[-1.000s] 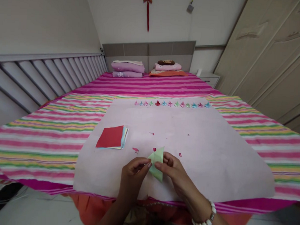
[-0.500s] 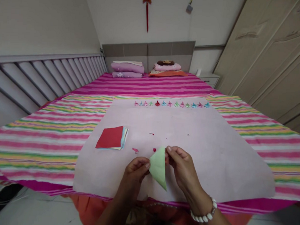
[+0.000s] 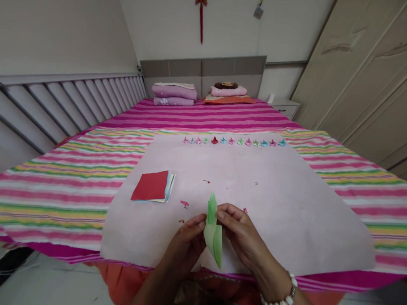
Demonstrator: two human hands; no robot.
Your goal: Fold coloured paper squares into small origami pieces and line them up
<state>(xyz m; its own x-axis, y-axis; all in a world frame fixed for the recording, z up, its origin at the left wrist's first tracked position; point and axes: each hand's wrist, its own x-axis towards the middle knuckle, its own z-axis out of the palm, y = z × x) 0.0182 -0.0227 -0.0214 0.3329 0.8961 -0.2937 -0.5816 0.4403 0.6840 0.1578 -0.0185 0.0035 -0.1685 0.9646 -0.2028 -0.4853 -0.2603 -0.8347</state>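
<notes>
A light green sheet of folding paper (image 3: 213, 238), partly folded, is held upright between my two hands above the near part of a pale sheet (image 3: 288, 210). My left hand (image 3: 191, 235) pinches its left edge with thumb and fingers. On the other side, my right hand (image 3: 235, 228) grips the upper right edge; a white bead bracelet (image 3: 279, 304) circles that wrist. The paper's upper part is narrow and its lower part opens into separate layers. Left of my hands lies a stack of square paper (image 3: 151, 186) with a red sheet on top.
A row of several small folded paper figures (image 3: 215, 140) in pink, blue, green and red runs along the pale sheet's far edge. Small pink and red scraps (image 3: 184, 204) lie around my hands. Folded bedding (image 3: 175, 93) sits by the headboard (image 3: 183, 70). A railing (image 3: 74, 93) borders the left.
The green paper has turned from a broad flat face to a narrow folded shape with layers showing. My right hand has shifted slightly left and down, closer to my left hand.
</notes>
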